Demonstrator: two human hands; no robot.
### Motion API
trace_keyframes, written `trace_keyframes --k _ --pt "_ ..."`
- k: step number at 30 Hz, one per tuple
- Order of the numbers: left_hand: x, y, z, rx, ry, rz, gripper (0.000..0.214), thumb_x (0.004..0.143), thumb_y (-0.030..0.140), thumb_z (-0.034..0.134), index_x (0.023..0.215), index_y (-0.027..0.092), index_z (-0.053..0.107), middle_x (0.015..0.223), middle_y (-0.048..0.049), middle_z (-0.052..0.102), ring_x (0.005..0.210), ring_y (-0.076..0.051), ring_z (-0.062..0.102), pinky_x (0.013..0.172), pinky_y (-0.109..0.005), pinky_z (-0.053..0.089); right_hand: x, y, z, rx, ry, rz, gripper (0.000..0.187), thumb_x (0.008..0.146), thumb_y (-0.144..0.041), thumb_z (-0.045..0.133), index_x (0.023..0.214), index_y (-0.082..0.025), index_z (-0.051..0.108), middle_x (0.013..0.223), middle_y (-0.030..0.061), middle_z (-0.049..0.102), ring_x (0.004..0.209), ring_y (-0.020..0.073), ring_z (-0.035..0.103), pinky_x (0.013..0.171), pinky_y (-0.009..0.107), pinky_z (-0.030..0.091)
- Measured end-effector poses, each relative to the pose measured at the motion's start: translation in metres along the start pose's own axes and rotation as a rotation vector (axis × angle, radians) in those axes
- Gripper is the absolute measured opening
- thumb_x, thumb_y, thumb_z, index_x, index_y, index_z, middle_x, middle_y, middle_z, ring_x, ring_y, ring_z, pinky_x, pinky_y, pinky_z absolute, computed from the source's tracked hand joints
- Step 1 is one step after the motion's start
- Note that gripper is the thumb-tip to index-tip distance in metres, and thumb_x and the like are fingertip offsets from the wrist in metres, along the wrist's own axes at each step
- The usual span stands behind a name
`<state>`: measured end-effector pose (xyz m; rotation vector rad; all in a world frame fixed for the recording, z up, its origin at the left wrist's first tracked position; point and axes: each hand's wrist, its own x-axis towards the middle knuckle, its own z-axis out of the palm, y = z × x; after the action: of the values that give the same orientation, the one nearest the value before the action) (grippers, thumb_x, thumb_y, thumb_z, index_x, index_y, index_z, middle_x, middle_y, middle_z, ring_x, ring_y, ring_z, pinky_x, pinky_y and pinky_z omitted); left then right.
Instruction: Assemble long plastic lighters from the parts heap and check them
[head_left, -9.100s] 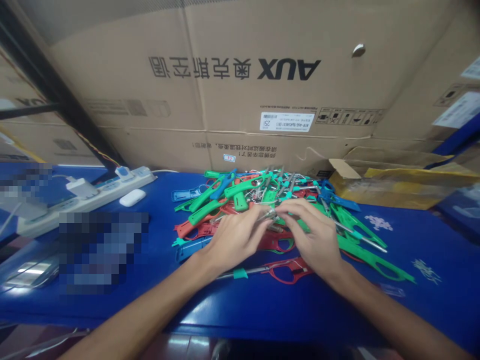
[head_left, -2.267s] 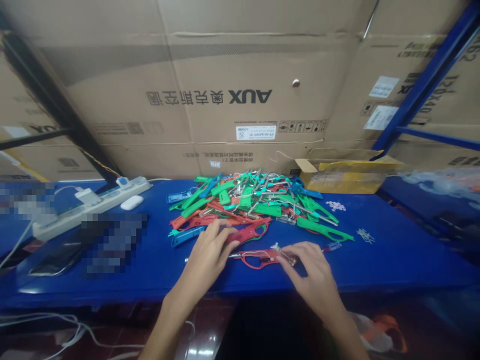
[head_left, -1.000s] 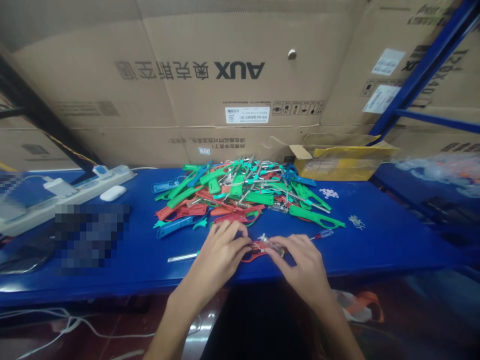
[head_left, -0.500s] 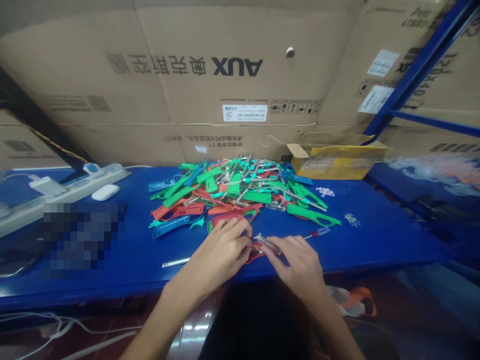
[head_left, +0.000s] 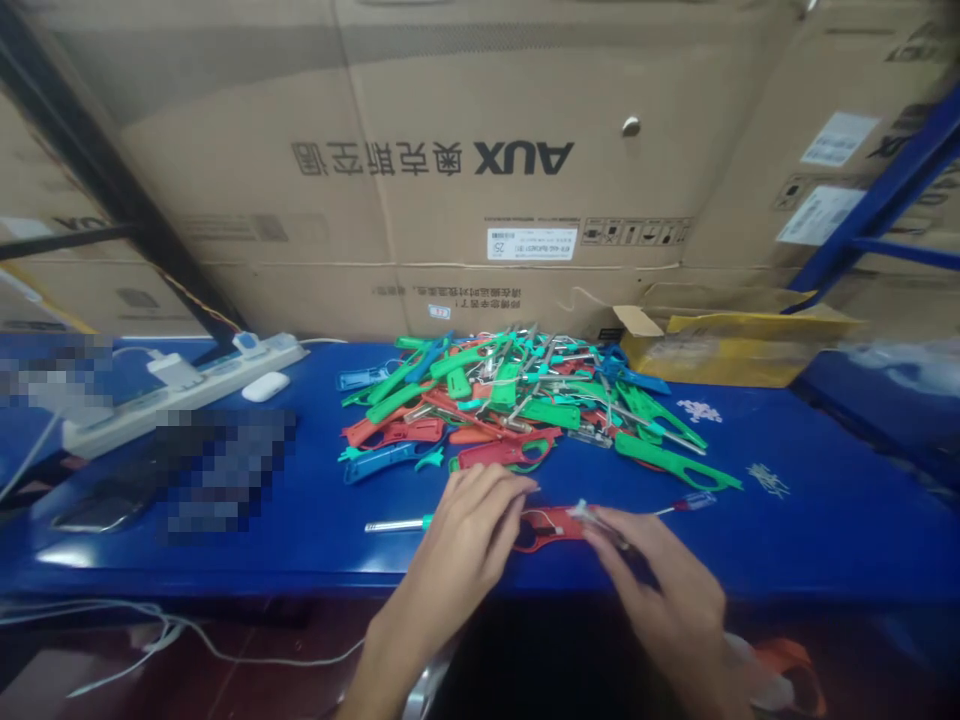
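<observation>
The left hand [head_left: 476,535], at nine o'clock, curls over the end of the red shell [head_left: 568,526], fingertips nearly together; whether they grip I cannot tell. The shell's wired middle, at six o'clock from the pile [head_left: 551,411], is more bared now: the right hand [head_left: 671,575], at three, has backed off, pinching the white-tipped part [head_left: 582,511], seemingly loose.

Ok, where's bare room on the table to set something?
Between the white case and the colourful pile; also right of the white strips. Crowded: the middle, with pile, left hand, right hand and red casing.
</observation>
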<state>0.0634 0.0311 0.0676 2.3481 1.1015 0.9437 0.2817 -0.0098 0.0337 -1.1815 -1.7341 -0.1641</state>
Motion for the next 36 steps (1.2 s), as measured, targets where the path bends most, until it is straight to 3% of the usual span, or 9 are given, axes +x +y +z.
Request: trace_keyframes --k 4,7,14,30,36 --pt "-0.002 -0.001 0.002 -0.06 0.045 0.001 0.019 0.108 0.022 0.046 0.118 0.024 0.062 0.108 -0.0051 0.069 0.101 -0.02 0.059 0.093 -0.039 0.04 0.018 -0.001 -0.005 0.163 -0.027 0.216 0.011 0.095 -0.028 0.068 0.104 -0.027 0.072 0.093 0.0035 0.076 0.069 0.0172 0.072 0.053 0.025 0.054" --pt "-0.003 0.0 0.0 -0.079 0.053 -0.018 0.014 0.106 0.023 0.05 0.111 0.024 0.064 0.103 -0.0023 0.069 0.097 -0.019 0.059 0.09 -0.036 0.04 0.025 -0.002 -0.002 0.256 -0.103 0.276 0.012 0.094 -0.027 0.069 0.105 -0.027 0.072 0.092 0.0029 0.073 0.067 0.0147 0.069 0.047 0.022 0.05" --pt "-0.007 0.003 -0.001 -0.117 0.016 -0.029 0.016 0.105 0.021 0.051 0.115 0.024 0.064 0.103 -0.0024 0.069 0.096 -0.019 0.058 0.09 -0.037 0.041 0.02 -0.003 -0.005 0.336 -0.267 0.169 0.019 0.093 -0.019 0.069 0.11 -0.027 0.071 0.085 0.001 0.071 0.063 0.0127 0.064 0.055 0.022 0.053" --pt "-0.006 0.001 -0.002 -0.051 -0.018 0.048 0.025 0.104 0.015 0.052 0.122 0.025 0.066 0.1 -0.0036 0.064 0.091 -0.019 0.052 0.083 -0.036 0.04 0.019 -0.003 -0.006 0.321 -0.317 0.125 0.025 0.095 -0.019 0.067 0.118 -0.03 0.067 0.095 0.0006 0.074 0.079 0.0143 0.071 0.066 0.023 0.058" --pt "-0.008 0.002 -0.001 -0.029 -0.015 0.052 0.023 0.104 0.014 0.051 0.119 0.024 0.066 0.098 -0.004 0.061 0.089 -0.019 0.051 0.081 -0.036 0.041 0.016 -0.002 -0.005 0.349 -0.327 0.122 0.026 0.094 -0.017 0.068 0.117 -0.03 0.067 0.094 0.0 0.073 0.072 0.0129 0.069 0.063 0.023 0.057"
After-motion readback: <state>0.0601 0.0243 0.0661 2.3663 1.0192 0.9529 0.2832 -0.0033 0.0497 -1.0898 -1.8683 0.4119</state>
